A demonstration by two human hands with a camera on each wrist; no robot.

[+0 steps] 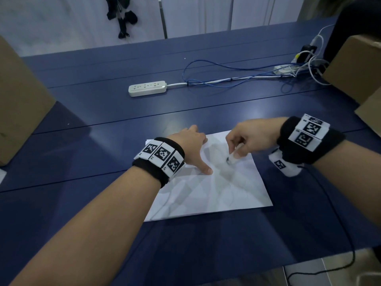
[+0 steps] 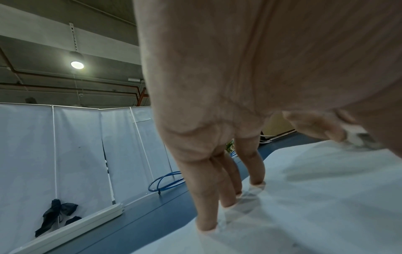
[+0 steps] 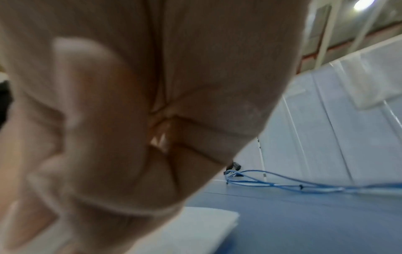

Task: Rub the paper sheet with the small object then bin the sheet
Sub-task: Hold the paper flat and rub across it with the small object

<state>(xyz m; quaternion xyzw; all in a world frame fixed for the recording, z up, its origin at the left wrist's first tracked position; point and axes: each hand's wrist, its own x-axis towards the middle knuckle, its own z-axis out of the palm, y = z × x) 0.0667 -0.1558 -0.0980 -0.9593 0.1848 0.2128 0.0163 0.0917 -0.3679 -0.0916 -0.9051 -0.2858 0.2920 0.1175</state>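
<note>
A white paper sheet (image 1: pixel 226 193) lies flat on the blue table (image 1: pixel 103 131), near its front edge. My left hand (image 1: pixel 193 145) rests on the sheet's upper left part with straight fingers (image 2: pixel 206 214) and the thumb pressing down. My right hand (image 1: pixel 243 141) pinches a small white eraser (image 1: pixel 233 158) whose dark tip touches the paper near its middle. The eraser (image 2: pixel 356 135) also shows at the right edge of the left wrist view. In the blurred right wrist view my right hand (image 3: pixel 108 137) fills most of the frame above a corner of the sheet (image 3: pixel 195 226).
A white power strip (image 1: pixel 147 88) lies further back, with blue cables (image 1: pixel 216 79) running right to a second strip (image 1: pixel 284 69). Cardboard boxes stand at the left (image 1: pixel 18 104) and right (image 1: pixel 354 71). White partition panels (image 2: pixel 65 154) line the far side.
</note>
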